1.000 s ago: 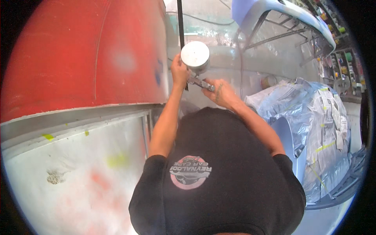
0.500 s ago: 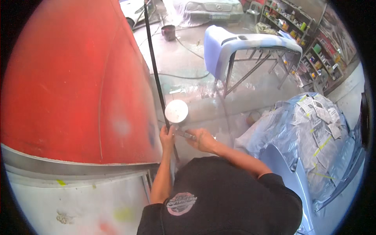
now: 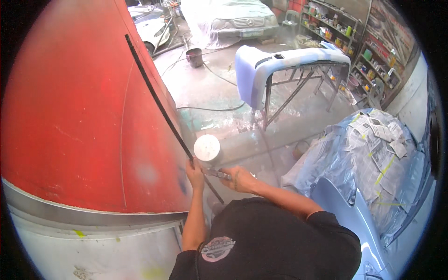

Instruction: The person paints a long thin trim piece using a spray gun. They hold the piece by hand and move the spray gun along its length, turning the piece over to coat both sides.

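My left hand (image 3: 195,173) is closed round a long, thin black strip (image 3: 161,107), gripping it toward its lower end. The strip slants from the upper left, across the edge of the red panel, down to a point near my chest. In my right hand (image 3: 238,179) is a metal spray gun (image 3: 217,173), its front end close beside the strip and my left fingers. A round white cup (image 3: 206,148) shows just beyond the gun; it looks joined to it, though the join is hard to see. Part of the gun's handle is hidden by my right fingers.
A large red panel (image 3: 79,116) rises close on my left. Ahead, a pale blue bumper (image 3: 249,77) rests on a metal stand (image 3: 283,106). Plastic and newspaper (image 3: 368,158) cover a car part at right. A hose (image 3: 214,109) and dark bucket (image 3: 194,58) lie on the floor.
The black strip has tilted, its upper end swinging left over the red panel and its lower end right. Both hands, the spray gun and the white cup sit slightly lower in the view, which has shifted.
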Demonstrator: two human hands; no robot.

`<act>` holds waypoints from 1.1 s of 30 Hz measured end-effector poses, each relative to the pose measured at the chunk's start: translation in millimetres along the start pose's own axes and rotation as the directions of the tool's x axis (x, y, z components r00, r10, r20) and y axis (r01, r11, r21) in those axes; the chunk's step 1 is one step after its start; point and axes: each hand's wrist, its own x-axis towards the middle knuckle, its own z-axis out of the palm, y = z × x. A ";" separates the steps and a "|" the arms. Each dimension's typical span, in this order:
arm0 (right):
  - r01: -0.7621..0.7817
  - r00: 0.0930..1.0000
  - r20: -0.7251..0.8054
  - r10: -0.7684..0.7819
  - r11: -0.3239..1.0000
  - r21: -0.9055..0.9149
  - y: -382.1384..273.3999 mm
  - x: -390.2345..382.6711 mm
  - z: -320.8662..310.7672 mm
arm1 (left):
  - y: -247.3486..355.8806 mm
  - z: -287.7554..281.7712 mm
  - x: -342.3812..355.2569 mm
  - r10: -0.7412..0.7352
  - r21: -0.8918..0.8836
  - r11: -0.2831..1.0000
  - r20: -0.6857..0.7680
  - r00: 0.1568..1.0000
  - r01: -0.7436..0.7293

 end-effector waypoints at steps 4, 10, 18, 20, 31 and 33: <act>0.053 0.997 -0.061 -0.052 0.999 0.008 -8.5 0.0 -4.1 | -18.0 0.8 -10.8 -0.044 0.012 0.999 -0.020 0.999 0.044; 0.045 0.995 -0.089 -0.039 0.997 0.064 4.6 4.4 -1.8 | 6.8 8.2 -10.6 -0.086 -0.066 0.994 -0.012 0.996 0.085; -0.015 1.000 -0.007 0.016 0.997 0.071 -13.6 5.8 -17.5 | -0.6 -7.7 9.8 -0.135 -0.052 0.989 0.058 0.989 0.138; 0.124 0.986 -0.126 -0.109 0.985 0.119 1.8 7.8 -3.7 | -3.9 -8.0 1.6 -0.113 0.032 0.993 0.061 0.992 0.112; 0.155 0.987 -0.056 -0.148 0.975 0.157 44.6 -12.5 44.6 | -11.4 -65.1 -99.8 -0.342 0.332 0.880 -0.050 0.938 0.339; 0.064 0.997 0.033 -0.072 0.977 0.203 39.6 -22.0 44.6 | -4.0 -75.3 -124.5 -0.431 0.245 0.860 -0.125 0.894 0.448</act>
